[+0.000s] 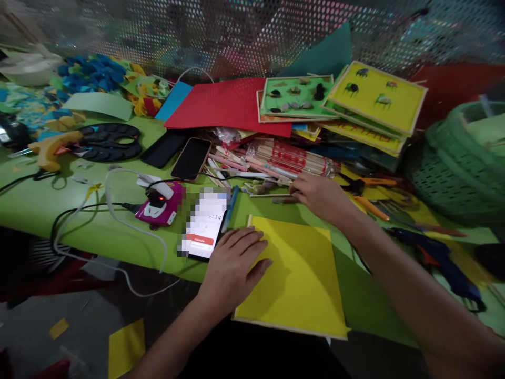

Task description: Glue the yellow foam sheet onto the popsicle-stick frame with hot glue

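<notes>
Yellow board (298,276) under open, empty left hand (239,258); right hand (317,193) half-curled, grip unclear

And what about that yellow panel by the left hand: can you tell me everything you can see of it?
The yellow panel is flat, four-sided and plain, like paper or card, with a pale, wood-like strip along its near edge. A small yellow bit pokes out at the near right corner. Shadow dims part of its face. It lies on the green table, seeming to overhang the front. The left hand's fingers lie over its left side, apparently resting there.
</notes>
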Demonstrator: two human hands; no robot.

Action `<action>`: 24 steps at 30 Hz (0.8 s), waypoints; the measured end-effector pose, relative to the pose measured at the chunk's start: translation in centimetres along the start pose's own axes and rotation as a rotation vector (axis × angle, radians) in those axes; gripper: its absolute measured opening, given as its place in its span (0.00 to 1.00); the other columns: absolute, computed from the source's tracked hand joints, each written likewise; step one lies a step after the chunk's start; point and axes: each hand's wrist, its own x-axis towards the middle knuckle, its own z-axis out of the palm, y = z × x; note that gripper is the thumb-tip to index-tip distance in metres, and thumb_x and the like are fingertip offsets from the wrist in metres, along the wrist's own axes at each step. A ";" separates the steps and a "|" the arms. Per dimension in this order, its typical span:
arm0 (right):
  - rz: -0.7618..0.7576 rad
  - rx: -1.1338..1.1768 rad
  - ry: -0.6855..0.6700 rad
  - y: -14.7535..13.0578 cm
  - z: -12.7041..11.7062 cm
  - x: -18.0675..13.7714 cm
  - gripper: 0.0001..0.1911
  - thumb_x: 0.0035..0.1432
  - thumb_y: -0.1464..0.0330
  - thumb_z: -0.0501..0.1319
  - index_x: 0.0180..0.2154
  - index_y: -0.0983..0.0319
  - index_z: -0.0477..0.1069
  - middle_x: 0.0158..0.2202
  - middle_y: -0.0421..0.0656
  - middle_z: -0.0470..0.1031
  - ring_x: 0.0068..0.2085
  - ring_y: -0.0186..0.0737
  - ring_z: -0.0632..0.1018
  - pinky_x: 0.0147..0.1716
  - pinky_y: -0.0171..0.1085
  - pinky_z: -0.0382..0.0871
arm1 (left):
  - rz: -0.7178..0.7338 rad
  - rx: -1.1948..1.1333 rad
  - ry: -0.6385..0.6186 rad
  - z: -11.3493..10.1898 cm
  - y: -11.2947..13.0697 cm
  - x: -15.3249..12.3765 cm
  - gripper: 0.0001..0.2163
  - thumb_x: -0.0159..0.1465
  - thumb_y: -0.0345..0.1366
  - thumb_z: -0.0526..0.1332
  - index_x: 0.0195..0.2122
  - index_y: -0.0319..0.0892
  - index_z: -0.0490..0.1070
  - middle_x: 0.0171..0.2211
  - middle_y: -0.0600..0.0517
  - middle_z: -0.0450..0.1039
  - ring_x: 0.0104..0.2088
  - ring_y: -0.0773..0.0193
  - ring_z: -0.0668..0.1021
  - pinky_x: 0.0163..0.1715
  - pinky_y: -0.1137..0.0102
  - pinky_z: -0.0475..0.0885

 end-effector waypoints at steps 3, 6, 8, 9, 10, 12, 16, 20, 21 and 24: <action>0.036 -0.016 0.009 -0.2 0.0 -0.2 0.12 0.67 0.68 0.56 0.41 0.62 0.78 0.40 0.49 0.79 0.37 0.45 0.78 0.31 0.40 0.61 | -0.019 0.011 -0.007 -0.1 0.1 0.1 0.12 0.71 0.38 0.60 0.52 0.42 0.75 0.54 0.46 0.80 0.58 0.51 0.78 0.55 0.52 0.74; 0.031 0.021 0.021 -0.2 0.0 -0.4 0.12 0.67 0.70 0.56 0.44 0.61 0.77 0.42 0.48 0.81 0.39 0.46 0.78 0.32 0.40 0.62 | -0.032 0.024 -0.022 -0.2 0.1 0.3 0.12 0.71 0.38 0.61 0.52 0.42 0.75 0.55 0.45 0.79 0.59 0.50 0.77 0.55 0.51 0.74; 0.005 0.029 -0.001 -0.1 -0.1 -0.3 0.11 0.66 0.72 0.57 0.45 0.61 0.77 0.44 0.48 0.81 0.42 0.46 0.79 0.33 0.39 0.62 | -0.038 0.033 -0.028 -0.2 0.1 0.5 0.12 0.71 0.39 0.61 0.53 0.42 0.75 0.55 0.46 0.79 0.59 0.50 0.77 0.55 0.51 0.74; -0.012 0.014 -0.020 -0.2 -0.2 -0.1 0.11 0.65 0.73 0.57 0.45 0.61 0.76 0.44 0.48 0.81 0.42 0.46 0.79 0.33 0.39 0.62 | -0.042 0.037 -0.030 -0.1 0.1 0.5 0.12 0.71 0.39 0.61 0.53 0.42 0.75 0.55 0.46 0.79 0.59 0.50 0.77 0.55 0.51 0.73; -0.029 -0.009 -0.038 -0.2 -0.2 0.0 0.10 0.65 0.73 0.57 0.44 0.62 0.76 0.43 0.48 0.81 0.42 0.46 0.78 0.33 0.39 0.62 | -0.046 0.040 -0.032 -0.1 0.1 0.6 0.12 0.71 0.39 0.61 0.53 0.42 0.75 0.55 0.46 0.79 0.59 0.50 0.77 0.55 0.51 0.73; -0.051 -0.053 -0.061 -0.3 -0.4 0.4 0.10 0.66 0.74 0.56 0.42 0.63 0.76 0.41 0.50 0.81 0.41 0.47 0.78 0.32 0.39 0.61 | -0.052 0.045 -0.037 0.0 0.1 0.7 0.12 0.71 0.38 0.61 0.53 0.42 0.75 0.55 0.47 0.80 0.59 0.50 0.77 0.55 0.51 0.73; -0.065 -0.051 -0.058 -0.2 -0.5 0.6 0.11 0.67 0.75 0.55 0.43 0.65 0.76 0.41 0.52 0.80 0.39 0.47 0.78 0.32 0.40 0.59 | -0.050 0.042 -0.030 0.1 0.0 0.6 0.11 0.71 0.38 0.61 0.52 0.42 0.75 0.54 0.47 0.80 0.58 0.51 0.78 0.54 0.52 0.73; -0.116 0.072 -0.072 0.4 -0.7 0.0 0.09 0.66 0.72 0.58 0.41 0.60 0.77 0.43 0.48 0.82 0.44 0.45 0.79 0.35 0.38 0.62 | -0.051 0.034 -0.016 0.2 -0.1 0.5 0.11 0.71 0.37 0.61 0.51 0.42 0.75 0.54 0.47 0.80 0.58 0.51 0.78 0.55 0.53 0.73; -0.124 0.085 -0.077 0.4 -0.8 -0.2 0.09 0.65 0.72 0.59 0.41 0.60 0.78 0.43 0.47 0.82 0.43 0.44 0.79 0.35 0.38 0.62 | -0.054 0.032 -0.019 0.2 -0.1 0.4 0.11 0.71 0.37 0.61 0.52 0.42 0.75 0.55 0.47 0.80 0.59 0.51 0.78 0.55 0.53 0.73; -0.121 0.031 -0.092 -0.1 -0.9 -0.4 0.09 0.65 0.72 0.58 0.40 0.61 0.77 0.41 0.47 0.81 0.40 0.45 0.79 0.32 0.39 0.59 | -0.057 0.024 -0.028 0.3 -0.2 0.3 0.11 0.71 0.37 0.61 0.52 0.42 0.75 0.55 0.47 0.79 0.59 0.51 0.77 0.56 0.52 0.73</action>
